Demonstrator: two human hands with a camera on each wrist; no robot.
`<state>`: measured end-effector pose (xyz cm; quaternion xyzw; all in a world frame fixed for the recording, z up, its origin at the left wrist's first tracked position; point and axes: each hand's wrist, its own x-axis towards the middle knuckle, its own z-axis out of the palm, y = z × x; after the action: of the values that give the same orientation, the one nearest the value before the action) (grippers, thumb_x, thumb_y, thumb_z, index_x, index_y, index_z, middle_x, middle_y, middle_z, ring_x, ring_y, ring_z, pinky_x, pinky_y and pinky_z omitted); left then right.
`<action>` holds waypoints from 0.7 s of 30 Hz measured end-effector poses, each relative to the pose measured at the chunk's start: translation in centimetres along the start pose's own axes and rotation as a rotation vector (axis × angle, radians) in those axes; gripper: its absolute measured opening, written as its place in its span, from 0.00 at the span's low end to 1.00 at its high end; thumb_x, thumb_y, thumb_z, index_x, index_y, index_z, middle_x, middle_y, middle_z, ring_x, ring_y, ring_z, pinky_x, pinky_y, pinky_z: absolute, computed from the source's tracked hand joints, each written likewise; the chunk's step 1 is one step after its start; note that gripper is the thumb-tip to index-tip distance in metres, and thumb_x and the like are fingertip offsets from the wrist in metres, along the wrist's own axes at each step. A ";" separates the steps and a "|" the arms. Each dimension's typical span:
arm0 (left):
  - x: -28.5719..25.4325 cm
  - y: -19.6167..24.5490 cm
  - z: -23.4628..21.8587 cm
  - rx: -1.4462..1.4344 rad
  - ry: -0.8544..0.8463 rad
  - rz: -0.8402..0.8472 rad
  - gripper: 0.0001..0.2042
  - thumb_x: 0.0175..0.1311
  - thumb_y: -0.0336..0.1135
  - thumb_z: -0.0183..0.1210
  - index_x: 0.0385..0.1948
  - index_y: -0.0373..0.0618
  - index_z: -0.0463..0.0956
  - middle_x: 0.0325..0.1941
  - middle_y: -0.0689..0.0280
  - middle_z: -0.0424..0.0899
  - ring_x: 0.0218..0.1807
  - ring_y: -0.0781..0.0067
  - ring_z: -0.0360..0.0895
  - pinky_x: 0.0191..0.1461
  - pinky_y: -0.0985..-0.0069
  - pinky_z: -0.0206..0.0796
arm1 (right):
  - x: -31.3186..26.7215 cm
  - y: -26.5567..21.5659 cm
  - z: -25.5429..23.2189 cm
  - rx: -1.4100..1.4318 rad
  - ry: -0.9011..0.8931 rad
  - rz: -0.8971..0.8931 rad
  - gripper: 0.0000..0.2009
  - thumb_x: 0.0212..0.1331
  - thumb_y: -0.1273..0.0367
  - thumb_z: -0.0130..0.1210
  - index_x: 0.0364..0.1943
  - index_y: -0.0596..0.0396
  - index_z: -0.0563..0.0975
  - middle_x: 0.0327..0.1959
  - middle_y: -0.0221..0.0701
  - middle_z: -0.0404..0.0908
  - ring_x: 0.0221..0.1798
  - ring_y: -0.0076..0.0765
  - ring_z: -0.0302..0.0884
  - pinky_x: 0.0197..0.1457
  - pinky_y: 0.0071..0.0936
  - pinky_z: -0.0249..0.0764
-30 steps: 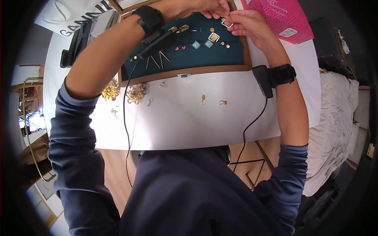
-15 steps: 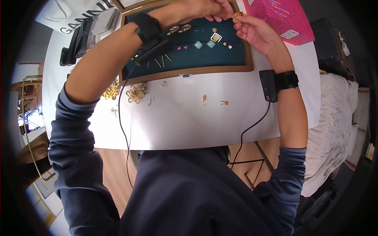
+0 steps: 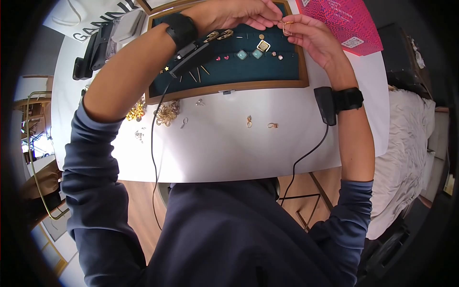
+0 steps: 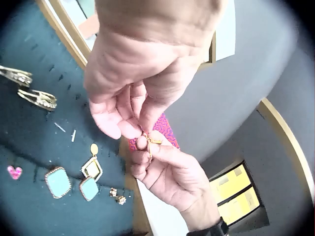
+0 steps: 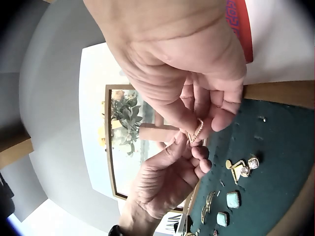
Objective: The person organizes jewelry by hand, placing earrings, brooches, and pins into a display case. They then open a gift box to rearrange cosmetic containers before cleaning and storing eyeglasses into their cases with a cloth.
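Observation:
Over the jewelry case's upper right corner, my right hand (image 3: 313, 36) pinches a gold earring (image 5: 197, 132) with a diamond-shaped drop between thumb and fingers. My left hand (image 3: 248, 14) meets it from the left, thumb and forefinger pinched at the earring's end; fingertips cover that part. Below them on the case's dark green lining sits a matching gold earring (image 3: 263, 45) with a round top. Beside it are turquoise square earrings (image 4: 58, 182), small sparkling studs (image 4: 118, 195), pink heart studs (image 4: 14, 172) and long gold earrings (image 4: 37, 98).
The case has a wooden frame (image 3: 267, 85). In front of it lie a gold flower-like piece (image 3: 166, 115), a ring (image 3: 184, 123) and two small gold pieces (image 3: 272, 126). A pink bag (image 3: 339, 24) stands at right, dark boxes (image 3: 98, 50) at left. Cables hang from both wrist cameras.
Both hands have shifted slightly right with the earring. Its drop has been turned from facing the head camera to nearly edge-on, and my left fingertips have closed in on it.

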<state>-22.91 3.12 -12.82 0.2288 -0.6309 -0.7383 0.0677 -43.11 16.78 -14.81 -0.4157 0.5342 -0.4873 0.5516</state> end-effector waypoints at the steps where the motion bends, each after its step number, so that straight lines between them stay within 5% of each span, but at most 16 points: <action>1: 0.1 0.0 -0.1 0.018 0.003 -0.022 0.09 0.68 0.35 0.66 0.45 0.43 0.82 0.39 0.69 0.87 0.39 0.81 0.83 0.45 0.84 0.77 | 0.0 0.0 0.2 -0.007 0.005 -0.018 0.10 0.65 0.71 0.64 0.49 0.54 0.84 0.45 0.29 0.88 0.47 0.22 0.84 0.52 0.21 0.78; 15: 0.0 0.1 -0.5 0.033 -0.078 -0.013 0.08 0.67 0.34 0.65 0.43 0.42 0.83 0.36 0.69 0.87 0.36 0.81 0.82 0.42 0.83 0.76 | -1.0 -0.3 0.9 -0.036 0.009 -0.050 0.12 0.68 0.68 0.59 0.50 0.58 0.83 0.43 0.31 0.88 0.47 0.24 0.85 0.54 0.21 0.79; 21: 0.4 0.1 -0.1 0.126 -0.057 0.006 0.08 0.65 0.33 0.65 0.41 0.42 0.84 0.35 0.69 0.87 0.36 0.80 0.82 0.41 0.82 0.75 | 0.2 0.1 1.0 -0.462 0.091 -0.036 0.09 0.62 0.67 0.64 0.44 0.55 0.84 0.38 0.26 0.87 0.39 0.19 0.84 0.42 0.18 0.80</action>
<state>-23.27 2.89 -12.82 0.2097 -0.6783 -0.7032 0.0373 -42.10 16.57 -14.83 -0.5179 0.6485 -0.3803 0.4082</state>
